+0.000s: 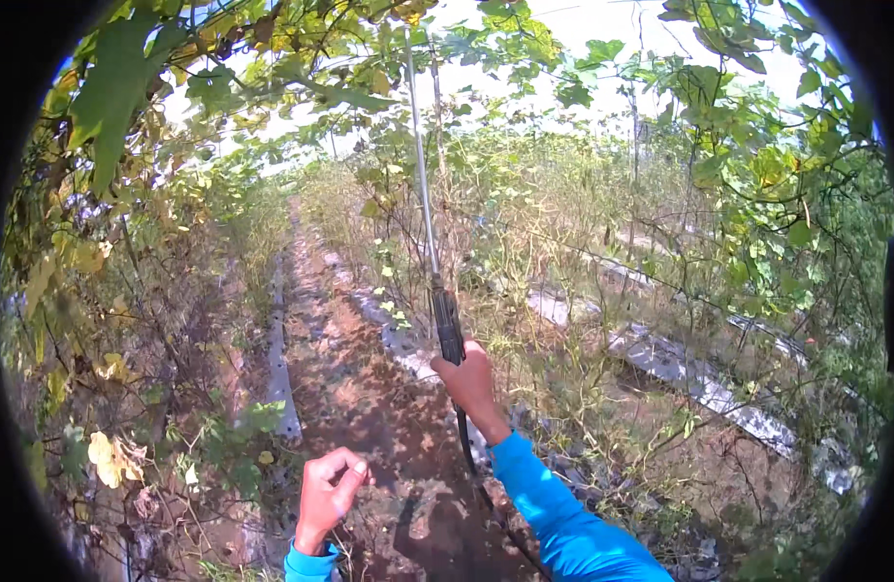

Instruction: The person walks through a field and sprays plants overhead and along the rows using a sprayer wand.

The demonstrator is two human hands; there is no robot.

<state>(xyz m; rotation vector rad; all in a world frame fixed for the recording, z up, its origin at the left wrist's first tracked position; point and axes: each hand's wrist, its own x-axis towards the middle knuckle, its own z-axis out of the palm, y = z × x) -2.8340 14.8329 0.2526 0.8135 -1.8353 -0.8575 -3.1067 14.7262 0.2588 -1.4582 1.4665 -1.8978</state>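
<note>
My right hand, at the end of a blue sleeve, is closed around the black handle of a spray lance. Its long silver tube points up and away, with the tip among the overhead leaves. A black hose hangs from the handle and runs down past my right forearm. My left hand is raised at the lower left, apart from the lance. Its fingers are curled in and the thumb lies over them, with nothing seen in the grip.
A dirt path runs ahead between rows of thin, partly dry plants. Strips of plastic mulch line the beds. Leafy vines hang overhead on both sides, and upright poles stand among them. A large leaf droops close at upper left.
</note>
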